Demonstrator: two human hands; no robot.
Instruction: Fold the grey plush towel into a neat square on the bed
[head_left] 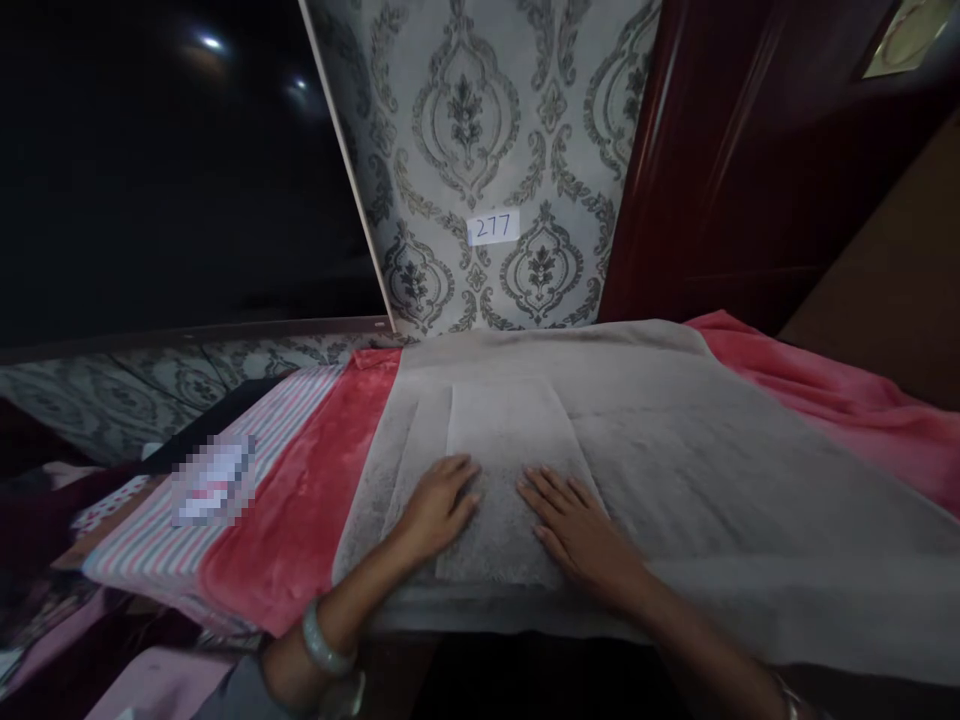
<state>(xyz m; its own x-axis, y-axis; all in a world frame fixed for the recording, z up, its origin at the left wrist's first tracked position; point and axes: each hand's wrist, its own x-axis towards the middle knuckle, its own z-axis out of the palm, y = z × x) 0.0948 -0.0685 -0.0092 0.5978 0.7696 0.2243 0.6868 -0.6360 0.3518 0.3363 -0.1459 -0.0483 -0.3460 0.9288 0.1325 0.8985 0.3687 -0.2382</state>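
Note:
A grey fleecy cloth (499, 430), folded into a rectangle, lies on a larger grey blanket (697, 480). My left hand (439, 508) rests on the left part of the folded cloth, its fingers slightly bent and apart, holding nothing. On the right part my right hand (574, 528) presses flat with its fingers spread. Between the two hands a strip of the cloth's surface shows. A pale bangle (324, 640) circles my left wrist.
Left of the blanket lie a red plush cloth (300, 500) and a striped cloth (150, 540) bearing a blurred item (214, 480). Pink-red fabric (840, 400) spreads at the right. Behind are a dark screen (165, 180), patterned wall (465, 120) and dark red door (735, 150).

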